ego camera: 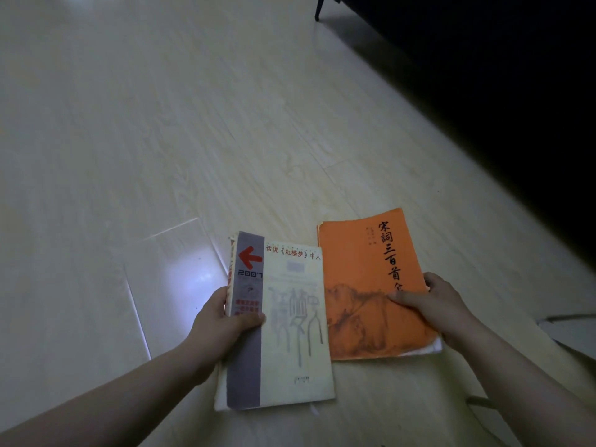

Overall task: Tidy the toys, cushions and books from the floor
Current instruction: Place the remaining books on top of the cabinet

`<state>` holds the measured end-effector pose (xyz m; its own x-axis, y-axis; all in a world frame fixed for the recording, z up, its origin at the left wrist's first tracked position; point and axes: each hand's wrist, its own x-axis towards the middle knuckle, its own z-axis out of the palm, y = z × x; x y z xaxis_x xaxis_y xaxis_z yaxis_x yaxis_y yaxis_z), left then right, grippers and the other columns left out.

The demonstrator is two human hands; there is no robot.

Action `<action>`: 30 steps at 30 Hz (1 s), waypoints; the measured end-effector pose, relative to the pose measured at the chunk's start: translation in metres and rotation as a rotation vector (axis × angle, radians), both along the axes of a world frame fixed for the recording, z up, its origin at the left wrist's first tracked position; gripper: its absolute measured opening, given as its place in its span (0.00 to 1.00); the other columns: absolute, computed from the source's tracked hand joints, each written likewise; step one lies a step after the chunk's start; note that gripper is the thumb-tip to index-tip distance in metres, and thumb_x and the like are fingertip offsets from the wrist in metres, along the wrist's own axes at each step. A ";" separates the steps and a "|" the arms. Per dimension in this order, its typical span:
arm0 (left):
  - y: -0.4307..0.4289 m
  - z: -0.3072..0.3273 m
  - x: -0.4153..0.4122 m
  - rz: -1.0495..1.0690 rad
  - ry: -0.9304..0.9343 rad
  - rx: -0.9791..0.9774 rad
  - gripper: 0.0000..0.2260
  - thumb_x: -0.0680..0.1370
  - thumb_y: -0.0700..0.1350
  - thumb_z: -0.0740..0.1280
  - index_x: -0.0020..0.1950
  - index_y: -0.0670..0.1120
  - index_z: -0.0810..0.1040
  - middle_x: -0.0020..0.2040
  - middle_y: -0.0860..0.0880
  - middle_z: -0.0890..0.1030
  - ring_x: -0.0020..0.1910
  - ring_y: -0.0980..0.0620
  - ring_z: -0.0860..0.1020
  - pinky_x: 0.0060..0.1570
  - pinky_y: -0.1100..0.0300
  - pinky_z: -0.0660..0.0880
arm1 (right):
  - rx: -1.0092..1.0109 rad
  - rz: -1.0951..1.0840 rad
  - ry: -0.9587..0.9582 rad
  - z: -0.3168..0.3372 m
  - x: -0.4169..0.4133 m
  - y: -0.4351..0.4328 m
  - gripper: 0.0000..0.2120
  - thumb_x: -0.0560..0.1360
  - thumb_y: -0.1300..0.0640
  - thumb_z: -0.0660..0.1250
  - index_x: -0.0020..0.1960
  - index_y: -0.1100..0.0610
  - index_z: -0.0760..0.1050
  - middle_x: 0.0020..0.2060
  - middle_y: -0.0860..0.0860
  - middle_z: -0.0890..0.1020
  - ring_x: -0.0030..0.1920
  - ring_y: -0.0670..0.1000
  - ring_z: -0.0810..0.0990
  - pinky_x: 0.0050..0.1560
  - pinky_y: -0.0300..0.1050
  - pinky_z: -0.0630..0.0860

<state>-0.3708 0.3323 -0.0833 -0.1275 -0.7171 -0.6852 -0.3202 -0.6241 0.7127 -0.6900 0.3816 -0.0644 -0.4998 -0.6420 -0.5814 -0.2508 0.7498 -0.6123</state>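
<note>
Two books are held side by side low over the pale wooden floor. The white book (290,333) has a grey spine band and a red arrow on its cover. My left hand (225,321) grips its left edge, thumb on the cover and fingers underneath. The orange book (364,285) carries black brush lettering and a dark landscape drawing. My right hand (432,304) grips its right edge, thumb lying across the cover. Whether either book touches the floor I cannot tell.
A dark piece of furniture (483,75) with a thin black leg (319,8) fills the upper right. Pale plank floor (145,124) stretches to the left and far side, with a bright light reflection (174,275) beside my left hand.
</note>
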 end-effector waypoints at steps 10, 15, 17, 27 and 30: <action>-0.043 0.089 -0.031 -0.096 -0.186 -0.181 0.15 0.73 0.42 0.71 0.55 0.54 0.72 0.47 0.55 0.81 0.44 0.51 0.82 0.46 0.49 0.80 | -0.113 0.038 0.224 0.093 0.025 -0.012 0.16 0.65 0.53 0.78 0.49 0.49 0.77 0.36 0.40 0.77 0.35 0.39 0.75 0.33 0.37 0.68; -0.047 0.182 -0.042 -0.159 -0.230 -0.222 0.15 0.73 0.44 0.71 0.56 0.54 0.70 0.48 0.56 0.80 0.44 0.51 0.81 0.44 0.50 0.80 | -0.082 -0.025 0.192 0.177 0.037 -0.001 0.10 0.68 0.53 0.77 0.47 0.49 0.79 0.34 0.37 0.76 0.35 0.36 0.74 0.30 0.35 0.67; -0.045 0.227 -0.045 -0.182 -0.260 -0.244 0.15 0.74 0.44 0.71 0.55 0.55 0.70 0.47 0.56 0.80 0.44 0.52 0.81 0.43 0.51 0.80 | -0.061 -0.036 0.198 0.221 0.042 0.005 0.10 0.68 0.53 0.76 0.47 0.50 0.80 0.35 0.40 0.77 0.35 0.37 0.74 0.30 0.35 0.66; -0.016 0.488 -0.061 -0.350 -0.311 -0.297 0.14 0.75 0.45 0.69 0.57 0.55 0.69 0.47 0.56 0.79 0.46 0.48 0.80 0.42 0.52 0.78 | 0.031 -0.100 0.226 0.477 0.051 0.062 0.16 0.68 0.50 0.76 0.55 0.50 0.80 0.48 0.46 0.84 0.43 0.48 0.81 0.42 0.41 0.76; -0.005 0.568 -0.067 -0.407 -0.291 -0.334 0.13 0.75 0.45 0.69 0.56 0.54 0.69 0.47 0.57 0.79 0.44 0.49 0.80 0.42 0.51 0.79 | 0.029 -0.142 0.248 0.556 0.050 0.083 0.15 0.68 0.49 0.75 0.54 0.49 0.80 0.46 0.44 0.84 0.41 0.46 0.81 0.36 0.39 0.74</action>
